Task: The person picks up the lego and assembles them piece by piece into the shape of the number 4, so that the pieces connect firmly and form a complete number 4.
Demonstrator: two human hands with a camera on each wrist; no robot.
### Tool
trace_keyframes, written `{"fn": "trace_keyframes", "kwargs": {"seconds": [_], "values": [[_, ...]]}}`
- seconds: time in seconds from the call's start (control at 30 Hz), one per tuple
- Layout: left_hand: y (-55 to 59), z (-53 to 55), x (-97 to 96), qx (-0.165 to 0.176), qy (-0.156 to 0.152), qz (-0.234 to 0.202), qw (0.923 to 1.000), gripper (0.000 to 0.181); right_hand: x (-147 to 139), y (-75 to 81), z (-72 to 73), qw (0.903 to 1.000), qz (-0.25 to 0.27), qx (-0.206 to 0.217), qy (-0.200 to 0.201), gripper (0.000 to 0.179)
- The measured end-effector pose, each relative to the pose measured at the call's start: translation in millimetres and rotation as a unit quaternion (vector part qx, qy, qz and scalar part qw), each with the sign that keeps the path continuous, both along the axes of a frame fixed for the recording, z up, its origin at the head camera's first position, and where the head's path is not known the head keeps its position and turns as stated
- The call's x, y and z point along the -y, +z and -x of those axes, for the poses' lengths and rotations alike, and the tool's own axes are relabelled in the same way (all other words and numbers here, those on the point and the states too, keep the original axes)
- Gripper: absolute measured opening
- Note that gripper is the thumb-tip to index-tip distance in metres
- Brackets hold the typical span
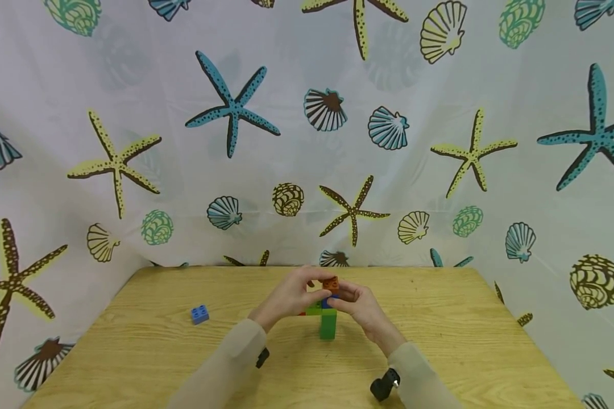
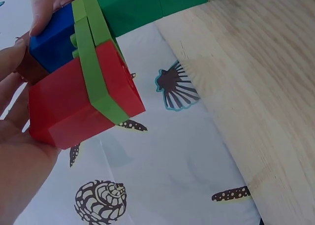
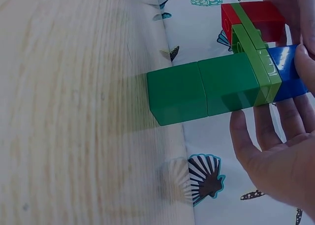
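Note:
A stack of toy building bricks stands upright on the table between my hands. Two dark green bricks (image 3: pixel 202 89) form its base, under light green plates (image 2: pixel 91 62) that jut out to one side. On that overhang sits a red brick (image 2: pixel 83 102). A blue brick (image 3: pixel 289 72) rises above the plates, with an orange brick (image 1: pixel 330 285) on top. My left hand (image 1: pixel 298 292) pinches the orange brick between thumb and fingers. My right hand (image 1: pixel 360 307) grips the blue brick, its thumb on the near face and its fingers behind.
A loose blue brick (image 1: pixel 200 314) lies on the left part of the wooden table (image 1: pixel 148 352). Behind the table hangs a white curtain (image 1: pixel 266 170) printed with starfish and shells. Small black devices (image 1: pixel 385 384) are worn at both wrists.

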State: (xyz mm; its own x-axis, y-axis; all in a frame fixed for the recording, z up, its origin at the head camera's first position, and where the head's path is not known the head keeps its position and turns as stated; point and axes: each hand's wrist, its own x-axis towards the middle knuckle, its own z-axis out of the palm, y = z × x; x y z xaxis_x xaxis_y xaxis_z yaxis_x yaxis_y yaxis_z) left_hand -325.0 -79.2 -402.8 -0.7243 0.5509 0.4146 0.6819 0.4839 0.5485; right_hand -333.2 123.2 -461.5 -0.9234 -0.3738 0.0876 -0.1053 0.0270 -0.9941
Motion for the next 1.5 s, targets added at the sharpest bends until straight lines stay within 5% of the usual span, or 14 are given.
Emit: {"fn": "trace_keyframes", "kwargs": {"seconds": [0.27,0.63,0.9,1.1,1.37,1.5], "values": [[2.5,-0.1,1.2,0.046,0.019,-0.003,0.9988,0.037,1.4,0.2,-1.6,1.0,0.004,-0.002,-0.007,0.058],[-3.8,0.2,2.1,0.029,-0.001,-0.007,0.9996,0.039,-0.8,3.8,-6.8,0.9964,0.081,0.018,-0.018,0.051],[-3.6,-1.2,0.5,0.04,0.028,-0.012,0.9987,0.058,5.3,11.7,-8.1,0.9951,0.085,0.013,-0.048,0.048],[-6.9,-3.4,5.2,0.05,0.051,-0.055,0.9959,0.058,7.2,10.2,-8.1,0.9954,0.075,0.004,-0.061,0.043],[-12.2,-3.4,26.8,-0.029,0.115,-0.111,0.9867,0.026,9.5,12.4,-9.7,0.9941,0.085,0.001,-0.067,0.043],[-14.1,-3.7,40.5,-0.035,0.131,-0.129,0.9824,0.015,13.4,16.3,-13.6,0.9935,0.091,-0.003,-0.069,0.042]]}}
